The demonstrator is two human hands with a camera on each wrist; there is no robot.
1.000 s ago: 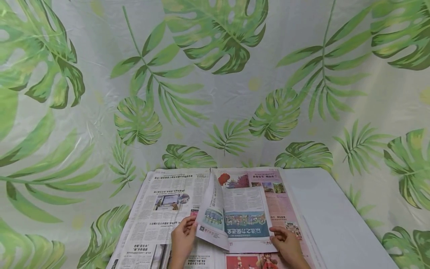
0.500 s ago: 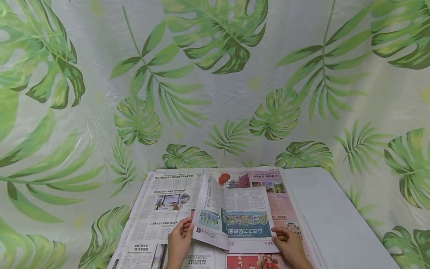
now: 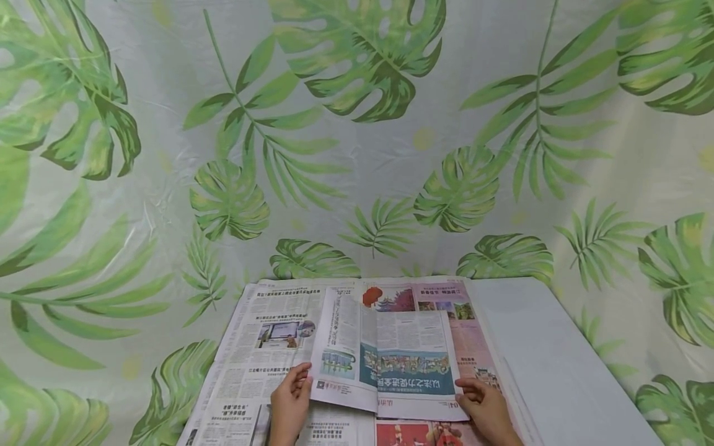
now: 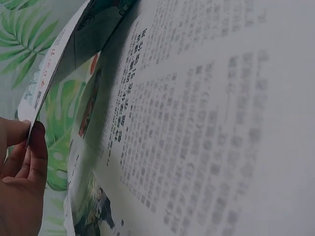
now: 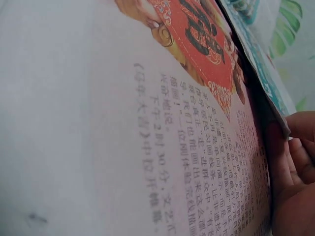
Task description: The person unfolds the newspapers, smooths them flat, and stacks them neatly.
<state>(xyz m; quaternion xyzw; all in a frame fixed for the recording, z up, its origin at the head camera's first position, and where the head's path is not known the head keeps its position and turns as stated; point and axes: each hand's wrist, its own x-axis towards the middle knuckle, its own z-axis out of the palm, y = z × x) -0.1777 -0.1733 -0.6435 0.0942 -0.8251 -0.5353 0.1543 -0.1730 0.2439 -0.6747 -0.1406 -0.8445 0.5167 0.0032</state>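
Observation:
A small newspaper, half unfolded with a teal picture band across it, lies over larger spread sheets in the head view. My left hand pinches the left edge of its raised leaf between thumb and fingers. In the left wrist view the left hand grips that edge, and the leaf stands clear of the printed sheet under it. My right hand pinches the lower right edge of the same newspaper. In the right wrist view the right hand has its thumb and finger on the paper's corner.
Large newspaper sheets with print and photos cover most of the table. A pinkish page lies on the right side. The white tabletop shows farther right. Behind hangs a leaf-patterned curtain.
The left hand has moved left and slightly down, spreading the leaf wider and flatter. The right hand has shifted slightly to the right with its edge of the newspaper.

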